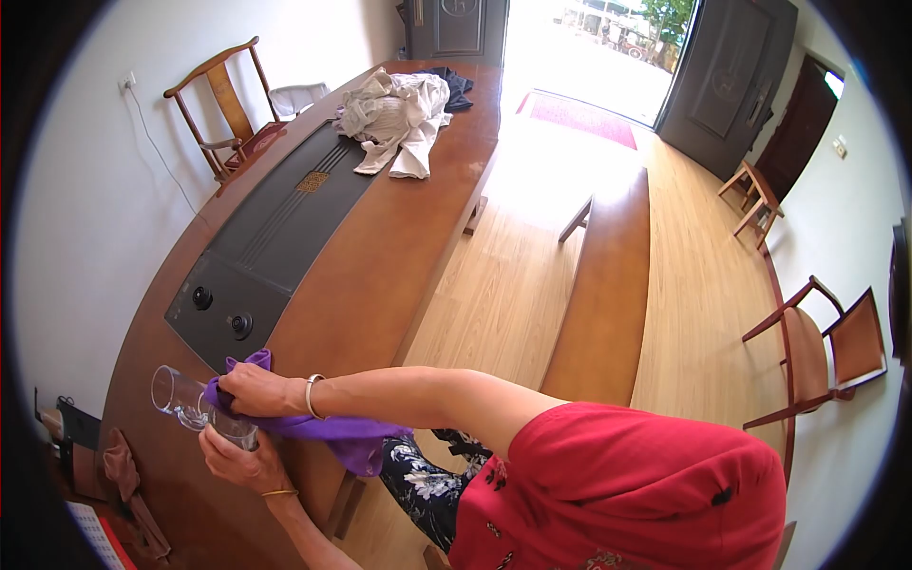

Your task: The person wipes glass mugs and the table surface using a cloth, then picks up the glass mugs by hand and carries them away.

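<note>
My left hand is wrapped round a clear glass, low over the near end of the brown table. Just above it, my right hand grips a purple cloth, with its fingers closed at the glass's mouth. Part of the cloth hangs down toward my lap. Another clear glass is close to the left of my hands, beside the held one. My fingers and the cloth hide part of the held glass.
A dark panel with two round knobs is set in the table. Light clothes lie at its far end. A long bench stands to the right. Chairs, a stool and an open door are further off.
</note>
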Motion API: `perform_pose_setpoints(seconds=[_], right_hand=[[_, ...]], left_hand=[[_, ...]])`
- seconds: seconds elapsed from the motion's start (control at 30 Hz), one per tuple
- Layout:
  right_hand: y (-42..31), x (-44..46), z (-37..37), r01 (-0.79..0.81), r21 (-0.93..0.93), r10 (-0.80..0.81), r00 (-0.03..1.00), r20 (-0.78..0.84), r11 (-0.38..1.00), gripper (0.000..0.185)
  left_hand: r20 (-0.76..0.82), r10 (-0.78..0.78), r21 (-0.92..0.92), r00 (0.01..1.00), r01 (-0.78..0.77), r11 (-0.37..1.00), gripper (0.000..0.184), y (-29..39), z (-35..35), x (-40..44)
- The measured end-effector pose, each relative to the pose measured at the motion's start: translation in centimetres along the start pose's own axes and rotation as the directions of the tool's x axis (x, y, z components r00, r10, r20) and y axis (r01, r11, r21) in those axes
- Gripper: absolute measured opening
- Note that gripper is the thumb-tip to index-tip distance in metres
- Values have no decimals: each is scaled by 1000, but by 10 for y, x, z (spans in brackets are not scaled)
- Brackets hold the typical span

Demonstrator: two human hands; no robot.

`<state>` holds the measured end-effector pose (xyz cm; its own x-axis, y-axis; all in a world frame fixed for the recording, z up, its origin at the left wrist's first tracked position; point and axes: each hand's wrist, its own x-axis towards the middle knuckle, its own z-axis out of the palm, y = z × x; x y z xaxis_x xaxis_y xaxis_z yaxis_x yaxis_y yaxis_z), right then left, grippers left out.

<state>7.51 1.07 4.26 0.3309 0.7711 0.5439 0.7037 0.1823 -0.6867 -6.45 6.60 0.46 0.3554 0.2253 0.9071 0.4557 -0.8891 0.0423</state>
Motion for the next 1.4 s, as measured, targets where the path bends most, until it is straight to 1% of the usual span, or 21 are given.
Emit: perform_pose_setpoints(seconds=[0.03,0.17,0.23,0.27,0.33,0.47,0.53,0.57,0.63,0.67,0.7,0.77,0.8,0.93,1.0,1.03,1.1,1.23,1.3,1.33,1.4], right_hand=[[-3,-4,-1,-45,59,46,999,-25,997,14],[6,-14,10,-23,56,29,995,-98,998,13],[4,-16,7,3,157,23,986,-164,988,15],[4,-17,4,5,154,20,987,-161,988,15],[-1,-17,-9,-96,182,101,995,-16,979,16],[0,-5,-8,-23,76,23,1000,1,997,16],[-2,3,-7,57,-99,-58,998,-6,993,14],[-2,6,-8,60,-98,-61,998,-1,993,14],[-13,13,-16,192,-90,-197,979,-48,977,11],[-13,17,-14,300,-162,-306,952,-13,940,10],[-17,19,-17,296,-166,-303,953,-13,941,10],[-24,23,-26,588,-246,-568,809,153,771,13],[-22,26,-26,651,-296,-612,759,222,699,15],[-23,31,-34,723,-302,-667,690,281,621,14],[-16,34,-25,658,-324,-573,752,326,680,14],[-14,33,-22,657,-322,-573,753,325,681,14],[-13,32,-17,491,-362,-379,861,338,792,13],[-9,33,-5,365,-399,-260,920,293,841,13],[-10,33,1,126,-402,-28,970,241,907,14],[-9,33,4,128,-400,-29,969,244,908,14],[-5,32,8,-30,-353,103,976,190,935,15]], left_hand=[[1,1,2,1000,-1,1000,71,-1,0,0],[-10,29,-13,1000,-29,999,70,-2,0,0],[-11,31,-10,999,-31,999,69,1,-1,1],[-19,50,-14,999,-51,999,66,2,-2,3],[-30,66,-17,997,-66,998,62,4,-3,4],[-20,95,-41,995,-96,995,61,-4,-2,2],[-7,100,-56,995,-100,993,62,-6,-1,1],[-5,87,-77,996,-87,993,63,-6,-1,0],[-5,71,-99,997,-71,993,64,-6,-1,-1],[0,67,-119,998,-67,991,66,-6,0,-2],[5,66,-141,998,-64,988,68,-5,1,-3],[9,63,-147,998,-61,987,69,-6,1,-4],[13,58,-148,998,-56,987,71,-7,1,-5],[27,52,-166,998,-46,985,72,-5,0,-5],[22,60,-187,998,-55,981,70,-2,-2,-2],[25,61,-186,998,-55,981,70,-2,-2,-2],[25,63,-189,998,-57,980,68,-2,-2,-1],[26,60,-188,998,-54,981,67,1,-3,1],[29,53,-165,998,-48,985,69,2,-4,2],[30,51,-163,998,-46,986,69,2,-3,1],[33,23,-120,999,-19,993,69,1,-1,0]])
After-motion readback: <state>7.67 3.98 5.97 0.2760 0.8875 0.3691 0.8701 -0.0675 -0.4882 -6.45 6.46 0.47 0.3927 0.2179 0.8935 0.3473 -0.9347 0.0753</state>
